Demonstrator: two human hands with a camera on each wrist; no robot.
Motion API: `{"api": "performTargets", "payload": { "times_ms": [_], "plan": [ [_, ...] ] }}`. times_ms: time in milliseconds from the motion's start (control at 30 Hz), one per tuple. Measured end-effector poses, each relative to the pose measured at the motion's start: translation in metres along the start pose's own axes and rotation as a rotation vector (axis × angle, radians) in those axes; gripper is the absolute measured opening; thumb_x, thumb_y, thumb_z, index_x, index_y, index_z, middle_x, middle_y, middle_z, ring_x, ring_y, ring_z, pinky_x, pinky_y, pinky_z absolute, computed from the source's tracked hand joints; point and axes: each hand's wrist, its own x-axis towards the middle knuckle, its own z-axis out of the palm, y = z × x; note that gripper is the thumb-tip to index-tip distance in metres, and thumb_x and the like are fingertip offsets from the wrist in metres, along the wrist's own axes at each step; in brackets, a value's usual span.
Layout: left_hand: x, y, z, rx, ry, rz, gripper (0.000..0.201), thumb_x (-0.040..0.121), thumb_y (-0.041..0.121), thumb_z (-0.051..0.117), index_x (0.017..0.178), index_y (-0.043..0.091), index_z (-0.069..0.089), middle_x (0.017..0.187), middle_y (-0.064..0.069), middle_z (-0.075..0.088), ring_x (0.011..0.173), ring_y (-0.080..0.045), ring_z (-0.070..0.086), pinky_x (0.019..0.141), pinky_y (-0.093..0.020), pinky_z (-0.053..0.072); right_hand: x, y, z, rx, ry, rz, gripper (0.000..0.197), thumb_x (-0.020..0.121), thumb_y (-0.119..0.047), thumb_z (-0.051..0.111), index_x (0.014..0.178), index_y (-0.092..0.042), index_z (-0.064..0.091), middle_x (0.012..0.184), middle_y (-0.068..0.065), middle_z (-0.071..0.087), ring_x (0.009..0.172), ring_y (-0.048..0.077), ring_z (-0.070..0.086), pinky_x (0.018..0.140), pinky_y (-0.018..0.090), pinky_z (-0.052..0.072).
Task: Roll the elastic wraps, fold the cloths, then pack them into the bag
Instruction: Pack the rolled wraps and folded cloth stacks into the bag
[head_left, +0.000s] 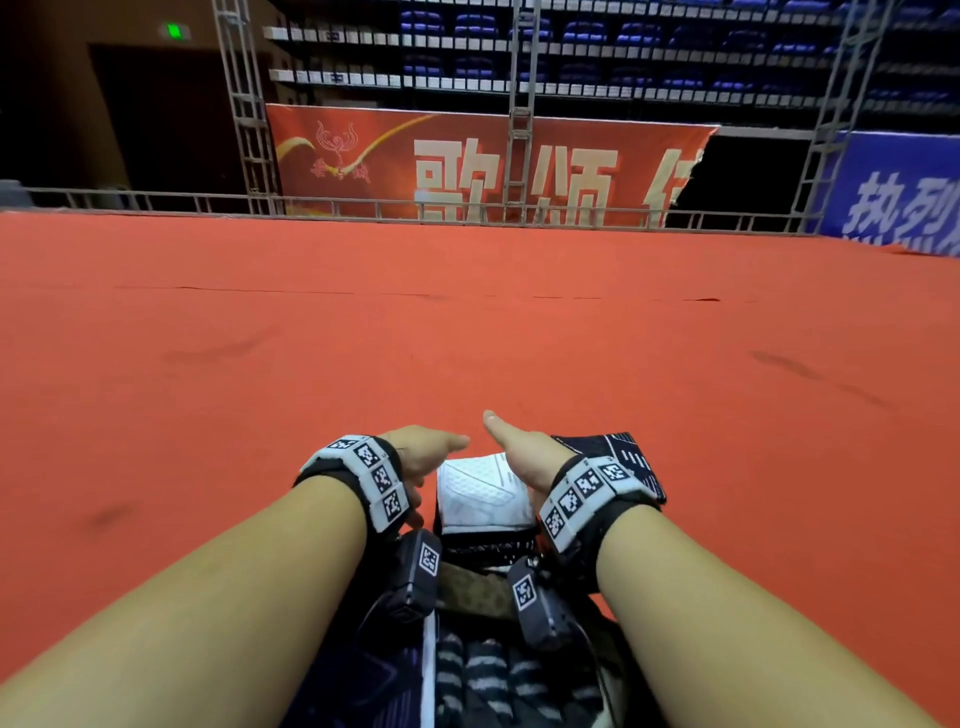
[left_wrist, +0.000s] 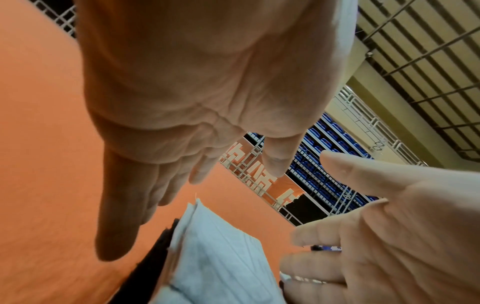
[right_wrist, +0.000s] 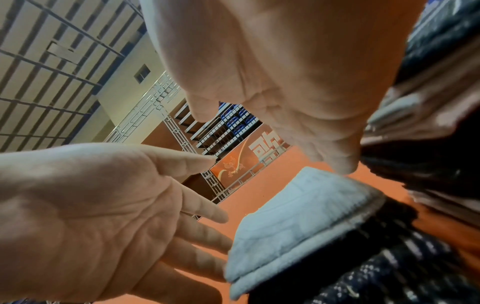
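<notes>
A folded white cloth (head_left: 485, 488) lies on a dark patterned fabric (head_left: 488, 548) on the red carpet, right in front of me. My left hand (head_left: 421, 460) stands on edge at its left side, fingers straight. My right hand (head_left: 517, 449) stands at its right side with the thumb raised. In the left wrist view the left hand's fingers (left_wrist: 122, 226) point down beside the white cloth (left_wrist: 215, 257), and the right hand (left_wrist: 363, 236) faces them with nothing in it. The right wrist view shows the left hand's fingertips (right_wrist: 207, 242) at the white cloth's (right_wrist: 298, 222) edge.
Another dark patterned cloth (head_left: 621, 454) lies just behind my right wrist. Close to my body are a brown strap (head_left: 475, 587) and dark grey-striped fabric (head_left: 491, 675). The red carpet (head_left: 467, 338) stretches ahead to a metal railing (head_left: 311, 202) and banners.
</notes>
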Motion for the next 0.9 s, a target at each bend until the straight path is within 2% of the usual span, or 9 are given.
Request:
{"api": "performTargets", "payload": {
  "times_ms": [67, 200, 333, 367, 467, 533, 600, 767, 900],
  "plan": [
    [0.012, -0.004, 0.002, -0.003, -0.023, -0.048, 0.091, 0.092, 0.062, 0.059, 0.160, 0.015, 0.020, 0.154, -0.032, 0.032, 0.115, -0.048, 0.053, 0.099, -0.067, 0.046, 0.004, 0.000, 0.003, 0.000, 0.008, 0.023, 0.093, 0.091, -0.077, 0.037, 0.151, -0.007, 0.040, 0.156, 0.016, 0.040, 0.142, 0.034, 0.040, 0.118, 0.046, 0.031],
    [0.028, -0.011, 0.010, -0.036, -0.105, -0.124, 0.088, 0.098, 0.057, 0.055, 0.159, 0.008, 0.016, 0.150, -0.034, 0.037, 0.122, -0.047, 0.053, 0.098, -0.057, 0.048, 0.014, 0.010, 0.006, -0.036, 0.019, 0.078, 0.078, 0.099, -0.067, 0.033, 0.151, -0.010, 0.041, 0.156, 0.015, 0.041, 0.142, 0.031, 0.040, 0.113, 0.037, 0.031],
    [0.049, -0.018, 0.012, -0.098, -0.211, -0.148, 0.085, 0.093, 0.057, 0.061, 0.151, 0.001, 0.034, 0.117, -0.025, 0.064, 0.088, -0.036, 0.067, 0.076, -0.044, 0.055, 0.021, 0.017, 0.014, -0.051, -0.018, 0.095, 0.076, 0.096, -0.065, 0.045, 0.150, -0.011, 0.043, 0.156, 0.015, 0.040, 0.142, 0.033, 0.040, 0.117, 0.044, 0.033],
    [0.053, -0.020, 0.012, -0.104, -0.230, -0.143, 0.086, 0.089, 0.056, 0.064, 0.149, 0.001, 0.037, 0.115, -0.025, 0.066, 0.088, -0.036, 0.068, 0.077, -0.044, 0.055, 0.022, 0.018, 0.016, -0.044, -0.028, 0.093, 0.075, 0.095, -0.063, 0.050, 0.149, -0.012, 0.044, 0.155, 0.013, 0.042, 0.141, 0.032, 0.041, 0.117, 0.045, 0.034],
    [0.064, -0.024, 0.010, -0.126, -0.234, -0.143, 0.094, 0.076, 0.050, 0.074, 0.149, 0.005, 0.037, 0.122, -0.026, 0.066, 0.100, -0.041, 0.070, 0.096, -0.054, 0.052, 0.021, 0.016, 0.016, -0.025, -0.028, 0.087, 0.069, 0.093, -0.056, 0.058, 0.146, -0.013, 0.049, 0.151, 0.011, 0.047, 0.136, 0.031, 0.046, 0.113, 0.044, 0.039],
    [0.062, -0.022, 0.011, -0.122, -0.227, -0.129, 0.084, 0.080, 0.047, 0.072, 0.145, 0.003, 0.041, 0.116, -0.025, 0.069, 0.096, -0.039, 0.072, 0.095, -0.055, 0.052, 0.022, 0.015, 0.015, -0.021, -0.018, 0.087, 0.067, 0.094, -0.053, 0.059, 0.145, -0.011, 0.049, 0.150, 0.012, 0.048, 0.135, 0.031, 0.047, 0.112, 0.042, 0.039],
    [0.058, -0.021, 0.009, -0.119, -0.199, -0.119, 0.083, 0.075, 0.046, 0.074, 0.141, 0.003, 0.045, 0.122, -0.024, 0.066, 0.100, -0.041, 0.071, 0.095, -0.058, 0.052, 0.022, 0.015, 0.015, -0.015, -0.009, 0.088, 0.067, 0.093, -0.052, 0.060, 0.144, -0.009, 0.050, 0.148, 0.014, 0.050, 0.133, 0.031, 0.049, 0.110, 0.040, 0.041],
    [0.060, -0.018, 0.001, -0.103, -0.143, -0.094, 0.074, 0.072, 0.042, 0.072, 0.134, 0.007, 0.053, 0.126, -0.022, 0.065, 0.104, -0.041, 0.069, 0.092, -0.061, 0.052, 0.015, 0.010, 0.018, 0.091, 0.024, 0.018, 0.077, 0.070, -0.047, 0.075, 0.133, -0.006, 0.056, 0.126, 0.014, 0.064, 0.113, 0.030, 0.062, 0.102, 0.047, 0.050],
    [0.047, -0.014, -0.007, -0.120, -0.107, -0.095, 0.059, 0.085, 0.037, 0.066, 0.131, 0.002, 0.054, 0.118, -0.021, 0.068, 0.099, -0.036, 0.069, 0.096, -0.056, 0.052, 0.008, 0.007, 0.017, 0.164, 0.022, -0.002, 0.072, 0.050, -0.042, 0.084, 0.103, -0.001, 0.058, 0.097, 0.014, 0.071, 0.095, 0.031, 0.071, 0.089, 0.053, 0.058]
  ]
}}
